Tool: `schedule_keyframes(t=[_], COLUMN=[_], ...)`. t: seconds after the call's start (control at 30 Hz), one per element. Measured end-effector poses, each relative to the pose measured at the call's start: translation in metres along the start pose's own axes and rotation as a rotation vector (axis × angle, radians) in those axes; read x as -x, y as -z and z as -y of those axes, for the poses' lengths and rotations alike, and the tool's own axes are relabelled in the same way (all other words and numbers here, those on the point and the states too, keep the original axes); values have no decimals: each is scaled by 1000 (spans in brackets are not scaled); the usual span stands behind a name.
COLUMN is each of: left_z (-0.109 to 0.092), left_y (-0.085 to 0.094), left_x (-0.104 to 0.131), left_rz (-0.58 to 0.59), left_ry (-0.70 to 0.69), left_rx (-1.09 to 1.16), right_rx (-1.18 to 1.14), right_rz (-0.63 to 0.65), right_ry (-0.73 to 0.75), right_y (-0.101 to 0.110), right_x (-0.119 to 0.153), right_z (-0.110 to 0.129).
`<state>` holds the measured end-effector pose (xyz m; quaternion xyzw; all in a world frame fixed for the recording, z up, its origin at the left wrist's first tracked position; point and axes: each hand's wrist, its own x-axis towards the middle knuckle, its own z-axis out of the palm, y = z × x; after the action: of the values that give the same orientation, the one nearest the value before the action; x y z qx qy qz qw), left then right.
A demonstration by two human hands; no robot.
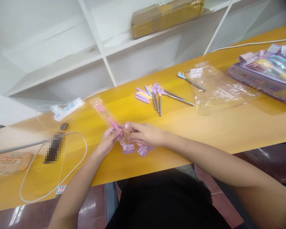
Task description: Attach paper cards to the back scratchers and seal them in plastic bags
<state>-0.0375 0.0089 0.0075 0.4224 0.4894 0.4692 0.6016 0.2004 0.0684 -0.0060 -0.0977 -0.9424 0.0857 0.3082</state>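
My left hand (111,140) is closed on the lower end of a clear plastic sleeve, inside which lies a pink-handled stick (113,122) with a pink head. Close beside it, my right hand (143,134) has its fingers bent around the sleeve's open-looking crumpled end; what exactly they pinch is too small to tell. Small purple printed cards (128,148) lie on the table under and beside the hands. Farther back are several metal sticks with claw-shaped heads (160,101) and several short coloured tubes (143,95).
A blue-headed stick (192,82) touches clear plastic bags (219,90). The purple box (259,83) at right holds packed items. At left are a power strip (69,109), a looping white cable (86,148), and an orange packet (10,163). Shelves (105,60) with a cardboard box (168,19) stand behind.
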Motion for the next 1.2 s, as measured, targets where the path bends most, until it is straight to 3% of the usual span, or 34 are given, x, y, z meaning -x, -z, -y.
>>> schedule_keyframes(t=[0.17, 0.3, 0.53, 0.7, 0.97, 1.2], left_z=[-2, 0, 2, 4, 13, 11], left_y=[1, 2, -5, -6, -2, -2], left_x=[-2, -3, 2, 4, -1, 1], left_rz=[-54, -57, 113, 161, 107, 88], left_ry=[3, 10, 21, 3, -120, -104], left_rx=[116, 52, 11, 66, -148, -229], right_rx=[30, -48, -325, -406, -375, -494], right_rz=[-30, -83, -211, -203, -193, -95], right_ry=[89, 113, -183, -276, -311, -458], right_y=[5, 3, -2, -1, -7, -3], right_x=[-3, -4, -4, -5, -4, -5], right_z=[2, 3, 5, 3, 3, 0])
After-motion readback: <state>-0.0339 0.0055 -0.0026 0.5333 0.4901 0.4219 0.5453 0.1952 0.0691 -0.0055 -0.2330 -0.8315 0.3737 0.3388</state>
